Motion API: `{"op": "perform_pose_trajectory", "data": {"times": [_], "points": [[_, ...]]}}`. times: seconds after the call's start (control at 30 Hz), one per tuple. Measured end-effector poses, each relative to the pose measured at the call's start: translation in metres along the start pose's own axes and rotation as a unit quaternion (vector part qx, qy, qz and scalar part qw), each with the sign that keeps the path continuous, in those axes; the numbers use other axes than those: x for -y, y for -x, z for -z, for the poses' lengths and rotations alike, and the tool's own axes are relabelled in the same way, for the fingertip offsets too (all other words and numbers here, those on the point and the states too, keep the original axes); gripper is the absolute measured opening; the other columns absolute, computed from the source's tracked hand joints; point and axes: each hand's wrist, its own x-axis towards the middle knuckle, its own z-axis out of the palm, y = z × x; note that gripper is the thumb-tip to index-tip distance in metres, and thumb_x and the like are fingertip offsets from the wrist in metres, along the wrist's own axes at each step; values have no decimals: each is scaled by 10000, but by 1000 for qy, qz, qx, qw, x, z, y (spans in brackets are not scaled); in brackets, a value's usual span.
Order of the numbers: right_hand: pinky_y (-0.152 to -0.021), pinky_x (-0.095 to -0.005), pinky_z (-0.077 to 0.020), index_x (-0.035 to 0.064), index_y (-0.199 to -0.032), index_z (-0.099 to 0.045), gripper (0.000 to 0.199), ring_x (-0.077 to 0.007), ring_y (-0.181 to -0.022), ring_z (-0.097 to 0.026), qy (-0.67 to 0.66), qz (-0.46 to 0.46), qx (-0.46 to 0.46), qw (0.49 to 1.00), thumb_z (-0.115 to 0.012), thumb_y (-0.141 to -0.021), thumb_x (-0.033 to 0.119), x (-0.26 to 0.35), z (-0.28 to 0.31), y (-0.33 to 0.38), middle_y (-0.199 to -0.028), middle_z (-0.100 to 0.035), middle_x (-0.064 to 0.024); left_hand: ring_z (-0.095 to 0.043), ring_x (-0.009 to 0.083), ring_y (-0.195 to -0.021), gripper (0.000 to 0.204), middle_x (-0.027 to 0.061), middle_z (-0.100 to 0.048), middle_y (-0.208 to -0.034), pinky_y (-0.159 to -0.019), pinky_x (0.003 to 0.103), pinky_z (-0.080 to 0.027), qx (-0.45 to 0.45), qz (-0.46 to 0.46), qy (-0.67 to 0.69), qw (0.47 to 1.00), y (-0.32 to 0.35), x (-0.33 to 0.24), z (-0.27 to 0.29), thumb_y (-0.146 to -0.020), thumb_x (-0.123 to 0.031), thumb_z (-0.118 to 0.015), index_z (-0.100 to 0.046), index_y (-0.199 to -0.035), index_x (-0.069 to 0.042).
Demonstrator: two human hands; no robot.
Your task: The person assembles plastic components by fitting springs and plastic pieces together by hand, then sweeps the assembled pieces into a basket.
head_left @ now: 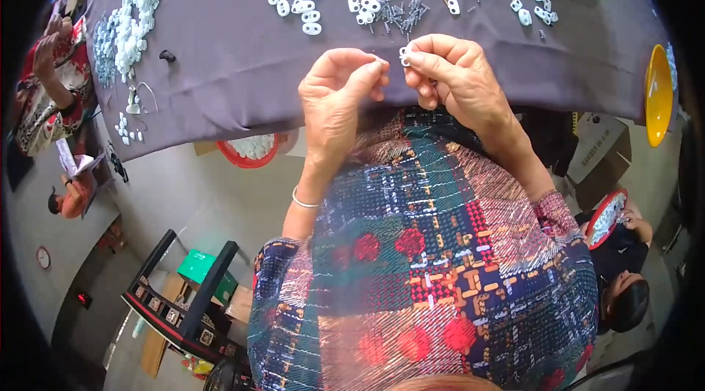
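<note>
Hands meet at the table's near edge [242, 108]: your right hand [452, 71] pinches a small white part [404, 54], your left hand [334, 93] fingertips closed beside it.

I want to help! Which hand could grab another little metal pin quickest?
Probably the left hand: its fingertips look free, while the right hand pinches the small white plastic piece. The metal pins lie just beyond both.

A small white plastic piece [405, 55] sits just above the middle of the frame, pinched at the fingertips of the right hand [452, 71]. Only part of it shows, over the worktop's [235, 75] grey cloth. The left hand's [336, 93] fingertips nearly touch it.
</note>
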Motion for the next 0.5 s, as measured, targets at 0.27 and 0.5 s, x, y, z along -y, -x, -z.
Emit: {"op": "perform_pose_trajectory", "data": {"times": [0.27,0.5], "points": [[-459,-190,-369,11,-930,-596,136,-44,-551,-486,41,29,-3,999,-601,-874,135,-2,-3,-2,-703,-579,-26,-621,148,-725,94,107,-646,-885,-603,244,-494,7,-4,18,1000,-1,3,4,-830,5,-611,-584,-919,-6],[-487,-175,-375,-1,-935,-595,142,-35,-564,-480,141,52,-19,988,-597,-873,126,-3,-11,-5,-728,-590,-23,-627,145,-733,97,100,-648,-878,-601,239,-494,6,-13,-9,1000,0,-1,0,-824,7,-621,-589,-915,-3]]}}
